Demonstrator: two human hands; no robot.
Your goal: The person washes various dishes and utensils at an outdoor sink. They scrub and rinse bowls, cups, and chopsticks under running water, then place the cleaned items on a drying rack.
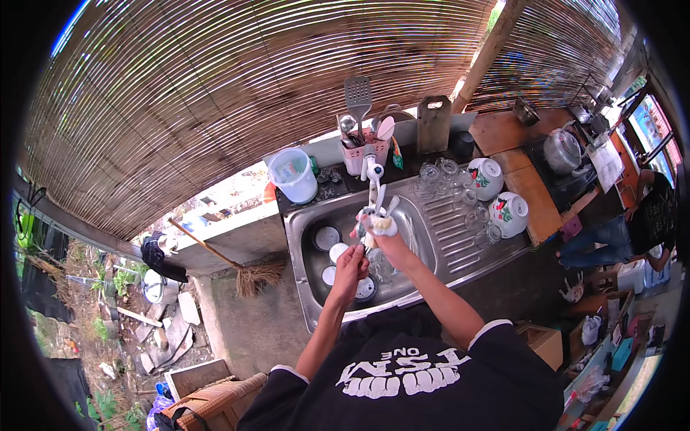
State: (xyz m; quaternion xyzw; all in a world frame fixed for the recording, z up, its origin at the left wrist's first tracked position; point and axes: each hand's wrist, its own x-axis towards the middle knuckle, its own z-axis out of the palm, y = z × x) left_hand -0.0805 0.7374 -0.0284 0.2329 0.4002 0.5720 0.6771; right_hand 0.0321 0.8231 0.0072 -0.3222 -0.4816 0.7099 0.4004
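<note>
Over the steel sink basin (334, 215), my right hand (384, 237) holds a pale, foamy sponge (381, 224) around several pieces of cutlery. Spoon ends (393, 204) stick out past the foam, towards the tap (373, 171). My left hand (351, 265) is just below and left of it, fingers pinched on the lower end of the cutlery; its exact shape is hidden. Round lids or small dishes (327, 237) lie in the basin, one dark-rimmed (366, 289) under my left hand. Something clear, perhaps glass, lies partly hidden beneath my right hand.
Glass mugs (430, 173) and two rooster-pattern bowls (508, 214) rest upside down on the ridged drainboard (458, 237). Behind stand a white bucket (294, 175), a pink utensil basket (356, 156) and a cutting board (433, 125). A kettle (562, 151) and another person (647, 221) are at right.
</note>
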